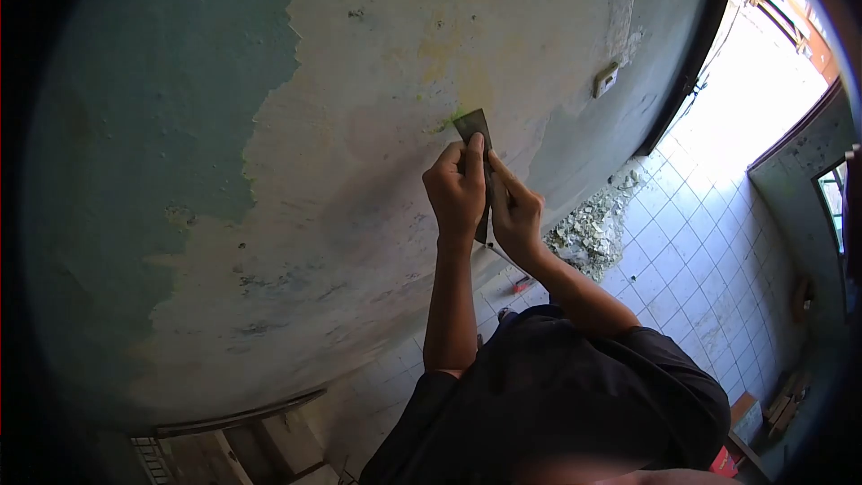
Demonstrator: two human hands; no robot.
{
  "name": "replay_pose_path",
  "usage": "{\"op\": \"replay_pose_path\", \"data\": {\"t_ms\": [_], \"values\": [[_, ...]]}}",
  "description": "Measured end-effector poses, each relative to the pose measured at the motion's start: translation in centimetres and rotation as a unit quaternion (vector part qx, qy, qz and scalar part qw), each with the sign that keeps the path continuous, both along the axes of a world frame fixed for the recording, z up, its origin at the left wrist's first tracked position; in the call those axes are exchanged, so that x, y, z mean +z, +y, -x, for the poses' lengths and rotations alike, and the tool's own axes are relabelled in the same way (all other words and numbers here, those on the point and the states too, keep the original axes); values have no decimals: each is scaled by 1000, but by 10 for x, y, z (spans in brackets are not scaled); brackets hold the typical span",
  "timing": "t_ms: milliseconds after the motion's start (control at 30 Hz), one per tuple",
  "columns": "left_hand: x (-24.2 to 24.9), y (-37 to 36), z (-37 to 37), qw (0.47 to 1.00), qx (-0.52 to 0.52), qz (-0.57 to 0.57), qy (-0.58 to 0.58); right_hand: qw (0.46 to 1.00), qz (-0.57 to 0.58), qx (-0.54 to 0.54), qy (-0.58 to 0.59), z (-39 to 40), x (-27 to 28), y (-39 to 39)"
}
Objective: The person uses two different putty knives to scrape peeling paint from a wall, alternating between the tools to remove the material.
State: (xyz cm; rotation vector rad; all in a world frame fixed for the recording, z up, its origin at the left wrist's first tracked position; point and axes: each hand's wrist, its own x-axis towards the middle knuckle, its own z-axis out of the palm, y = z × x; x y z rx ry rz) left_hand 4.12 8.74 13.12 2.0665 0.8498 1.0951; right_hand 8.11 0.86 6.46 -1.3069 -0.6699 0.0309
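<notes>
A flat, dark scraper (470,123) is gripped in both of my hands, its wide end against the wall (377,126) beside a small yellow-green patch. My left hand (456,187) is closed around it, with the thumb pressed along the blade. On the other side, my right hand (516,216) is closed on the same tool, with its index finger stretched along the edge. The scraper's lower end shows below my hands, and its middle is hidden by my fingers. Around it the wall is bare and pale, with yellow stains.
Green paint (171,90) with a ragged edge covers the wall's left part. A switch plate (606,80) is fixed to the right. Paint flakes (593,233) lie heaped on the tiled floor (682,260) near a doorway (718,99). Wooden boards (242,449) are at the lower left.
</notes>
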Motion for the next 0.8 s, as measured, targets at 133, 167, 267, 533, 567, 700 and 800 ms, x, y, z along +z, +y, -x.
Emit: {"op": "replay_pose_path", "data": {"t_ms": [133,167,267,533,567,700,800], "values": [[-6,-5,0,1000,9,-7,-22,999,5,-8,-33,-3,-1,-4],[-4,-3,-4,999,15,-32,-26,999,2,-7,-42,-7,3,-2],[-11,0,-3,999,2,-12,-36,999,39,5,-23,-6,2,-5],[-10,-6,-2,1000,18,7,-22,997,38,7,-69,-12,-3,-6],[-3,-8,-3,999,17,-4,-35,997,11,2,-81,-13,0,-4],[28,-3,-13,998,17,-2,-57,996,34,24,-73,-22,29,-4],[-10,-5,-7,997,37,-51,-52,994,25,8,-103,-19,-2,-9]]}}
